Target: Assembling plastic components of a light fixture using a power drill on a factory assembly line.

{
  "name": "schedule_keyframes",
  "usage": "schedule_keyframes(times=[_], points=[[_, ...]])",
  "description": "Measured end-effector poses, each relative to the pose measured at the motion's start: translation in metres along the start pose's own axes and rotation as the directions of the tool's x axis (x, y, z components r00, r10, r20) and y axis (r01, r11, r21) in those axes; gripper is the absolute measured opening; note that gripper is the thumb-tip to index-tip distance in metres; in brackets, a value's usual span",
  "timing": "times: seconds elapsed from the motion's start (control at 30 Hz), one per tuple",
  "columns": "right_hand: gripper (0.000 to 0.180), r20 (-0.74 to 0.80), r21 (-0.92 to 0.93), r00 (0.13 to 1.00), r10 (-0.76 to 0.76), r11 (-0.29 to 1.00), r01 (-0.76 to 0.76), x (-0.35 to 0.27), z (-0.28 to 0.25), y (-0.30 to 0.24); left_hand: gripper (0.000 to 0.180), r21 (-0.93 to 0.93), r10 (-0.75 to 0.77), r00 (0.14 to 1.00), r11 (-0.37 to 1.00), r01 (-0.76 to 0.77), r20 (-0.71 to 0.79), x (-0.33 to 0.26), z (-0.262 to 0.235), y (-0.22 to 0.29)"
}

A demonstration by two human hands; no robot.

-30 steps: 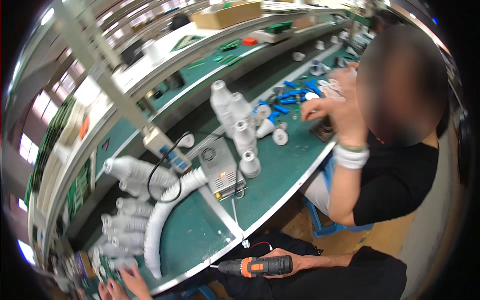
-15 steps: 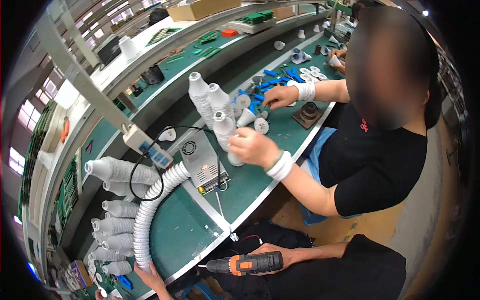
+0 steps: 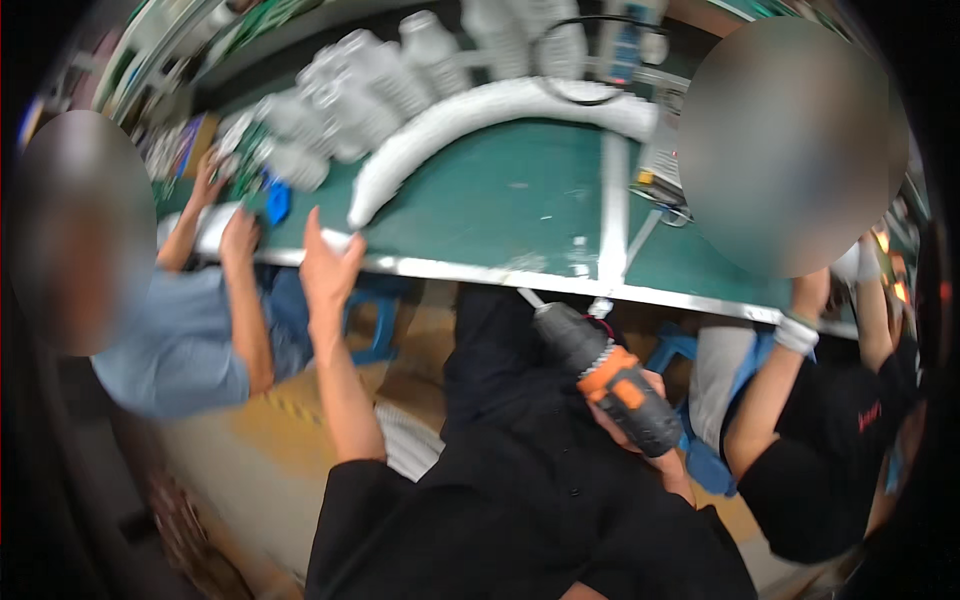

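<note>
My right hand [image 3: 617, 428] is wrapped round a black and orange cordless drill [image 3: 628, 392], held in front of my body below the table edge. A thin pale bit [image 3: 530, 297] points from its chuck toward the table. At the table edge my left hand [image 3: 326, 268] is raised with thumb and fingers apart. Just beyond it lies the near end of a long curved stack of nested white cups [image 3: 470, 112]. A small pale patch shows between thumb and fingers; blur hides what it is.
Behind the curved stack lie several shorter stacks of white cups [image 3: 345, 105]. A power supply [image 3: 660, 160] and a black cable [image 3: 540, 50] are at right. Co-workers sit on both sides, the left one's hand [image 3: 240, 238] near a blue piece [image 3: 277, 200]. Blue stools [image 3: 372, 325] stand below.
My view has swung left and down, with blur. My left hand has come away from the stack's end, its fingers spread. The drill stays in my right hand, now pointing up toward the table.
</note>
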State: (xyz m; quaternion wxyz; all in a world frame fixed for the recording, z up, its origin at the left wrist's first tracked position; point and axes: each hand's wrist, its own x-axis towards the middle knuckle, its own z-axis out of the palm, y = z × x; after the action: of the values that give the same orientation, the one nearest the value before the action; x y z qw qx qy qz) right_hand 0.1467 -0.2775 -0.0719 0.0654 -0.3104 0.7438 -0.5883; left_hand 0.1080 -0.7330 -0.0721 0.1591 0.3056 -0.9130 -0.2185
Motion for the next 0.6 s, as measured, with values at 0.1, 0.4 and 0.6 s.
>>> schedule_keyframes(times=[0.1,0.4,0.6], points=[[0.029,-0.054,-0.116,0.998,-0.032,0.993,0.025,0.009,-0.005,-0.004,0.074,-0.003,-0.016,0.983,1.0,0.015,-0.184,-0.029,0.004,-0.018],[0.03,0.303,0.105,0.942,0.142,0.978,-0.181,0.031,0.008,-0.019,0.061,-0.709,0.07,0.784,-0.382,0.592,0.617,-0.123,0.022,0.047],[0.024,0.223,0.081,0.974,-0.045,0.996,0.028,0.041,0.016,-0.022,0.06,-0.782,-0.027,0.801,-0.239,0.576,0.598,-0.142,0.046,0.073]])
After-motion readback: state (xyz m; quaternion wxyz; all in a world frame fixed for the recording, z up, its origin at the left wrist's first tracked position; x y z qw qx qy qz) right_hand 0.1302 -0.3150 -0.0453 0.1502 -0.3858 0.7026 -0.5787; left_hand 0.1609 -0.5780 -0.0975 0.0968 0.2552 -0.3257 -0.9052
